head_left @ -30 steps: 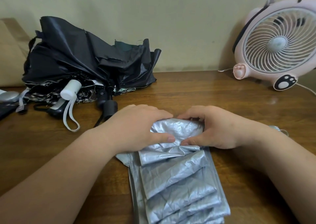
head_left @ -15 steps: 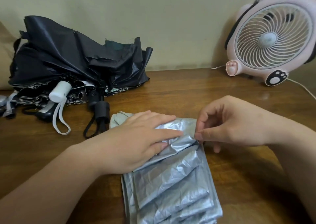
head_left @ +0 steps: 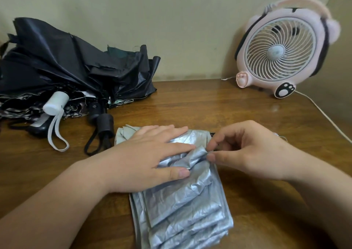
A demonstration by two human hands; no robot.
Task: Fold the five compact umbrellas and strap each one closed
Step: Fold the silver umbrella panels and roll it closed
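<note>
A silver umbrella (head_left: 182, 207) lies collapsed on the wooden table (head_left: 209, 104), its canopy in overlapping flat pleats that run toward me. My left hand (head_left: 150, 153) presses flat on the upper pleats with straight fingers. My right hand (head_left: 245, 149) pinches a raised fold of the silver fabric between thumb and fingertips at the umbrella's right edge. At the back left lies a heap of unfolded dark umbrellas (head_left: 62, 68), one with a white handle (head_left: 55, 102) and white wrist loop, another with a black handle (head_left: 104, 123).
A pink animal-shaped desk fan (head_left: 282, 52) stands at the back right against the wall, and its white cord (head_left: 323, 113) trails along the table's right edge. A small metal object peeks out behind my right wrist.
My left hand flattened out over the pleats. My right hand lifted off the umbrella's top and now pinches a fold at its right edge. The view shifted slightly.
</note>
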